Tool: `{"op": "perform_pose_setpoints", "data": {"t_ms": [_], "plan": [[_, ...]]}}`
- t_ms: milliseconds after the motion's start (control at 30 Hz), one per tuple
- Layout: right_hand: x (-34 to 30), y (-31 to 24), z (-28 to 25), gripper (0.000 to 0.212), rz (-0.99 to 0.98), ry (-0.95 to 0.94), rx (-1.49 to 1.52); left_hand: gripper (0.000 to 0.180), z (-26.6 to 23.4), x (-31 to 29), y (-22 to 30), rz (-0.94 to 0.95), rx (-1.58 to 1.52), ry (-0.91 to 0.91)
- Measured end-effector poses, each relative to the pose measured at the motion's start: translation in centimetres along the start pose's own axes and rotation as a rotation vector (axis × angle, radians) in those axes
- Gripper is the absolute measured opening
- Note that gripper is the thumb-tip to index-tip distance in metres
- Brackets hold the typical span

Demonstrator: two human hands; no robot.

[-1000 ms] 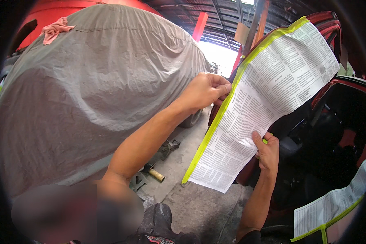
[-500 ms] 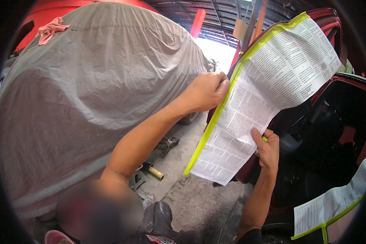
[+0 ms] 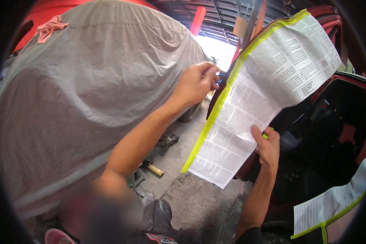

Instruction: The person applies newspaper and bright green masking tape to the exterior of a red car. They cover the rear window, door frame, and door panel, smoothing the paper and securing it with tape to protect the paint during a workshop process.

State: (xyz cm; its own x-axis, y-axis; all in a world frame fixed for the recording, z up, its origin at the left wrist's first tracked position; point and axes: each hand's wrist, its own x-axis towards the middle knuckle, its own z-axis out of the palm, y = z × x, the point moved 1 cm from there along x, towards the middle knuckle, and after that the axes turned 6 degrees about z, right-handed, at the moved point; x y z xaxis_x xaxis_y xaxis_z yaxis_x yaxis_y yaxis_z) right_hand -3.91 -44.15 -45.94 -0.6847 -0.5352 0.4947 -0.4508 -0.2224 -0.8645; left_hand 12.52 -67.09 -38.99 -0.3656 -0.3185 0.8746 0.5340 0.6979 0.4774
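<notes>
A sheet of newspaper (image 3: pixel 248 122) edged with yellow-green masking tape (image 3: pixel 215 116) hangs along the edge of a dark red car door (image 3: pixel 221 89). My right hand (image 3: pixel 267 148) grips the paper's lower right edge, thumb on the front and fingers behind. A bit of yellow-green, perhaps a tape roll, shows behind those fingers. Just left of the taped edge, my left hand (image 3: pixel 197 83) is held up, apart from the paper. Its fingers are loosely bent and slightly spread, with nothing visible in them. The sheet's lower taped corner hangs free over the floor.
A car under a grey cover (image 3: pixel 97 81) fills the left, with a pink cloth (image 3: pixel 50 28) on top. Tools and a cylindrical yellowish piece (image 3: pixel 155 170) lie on the concrete floor (image 3: pixel 191 187). More taped newspaper (image 3: pixel 333 207) is at lower right, below the dark car interior (image 3: pixel 313 150).
My left hand has come off the taped edge and moved left and slightly up, its fingers loosening. The paper's lower end has shifted slightly. My right hand keeps its grip.
</notes>
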Motion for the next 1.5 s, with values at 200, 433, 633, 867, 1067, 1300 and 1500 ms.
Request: {"op": "perform_pose_setpoints", "data": {"t_ms": [200,433,633,867,1067,1300,1500], "plan": [[0.2,0.5,0.1,0.022,-0.045,-0.022,-0.025,0.034,0.8,-2.0,-1.0,-0.091,-0.201,-0.158],[0.1,0.2,0.3,0.024,-0.057,-0.046,0.008,0.035,0.7,-1.5,-0.7,-0.094,-0.225,-0.152],[-0.1,0.0,0.3,0.025,-0.032,-0.043,-0.006,0.033,0.7,-1.5,-0.5,-0.168,-0.279,-0.238],[-0.2,-0.3,0.3,0.027,0.004,-0.051,-0.029,0.031,0.2,-1.4,-1.6,-0.158,-0.379,-0.376],[-0.2,-0.3,0.4,0.026,-0.016,-0.023,-0.064,0.036,0.1,-1.4,-0.4,-0.140,-0.407,-0.167],[0.2,0.2,0.2,0.026,0.010,-0.056,-0.041,0.037,-0.1,-1.1,0.1,-0.169,-0.290,-0.220],[0.0,0.1,0.6,0.025,-0.024,-0.054,-0.010,0.036,-0.5,-1.3,0.7,-0.146,-0.246,-0.215]]}}
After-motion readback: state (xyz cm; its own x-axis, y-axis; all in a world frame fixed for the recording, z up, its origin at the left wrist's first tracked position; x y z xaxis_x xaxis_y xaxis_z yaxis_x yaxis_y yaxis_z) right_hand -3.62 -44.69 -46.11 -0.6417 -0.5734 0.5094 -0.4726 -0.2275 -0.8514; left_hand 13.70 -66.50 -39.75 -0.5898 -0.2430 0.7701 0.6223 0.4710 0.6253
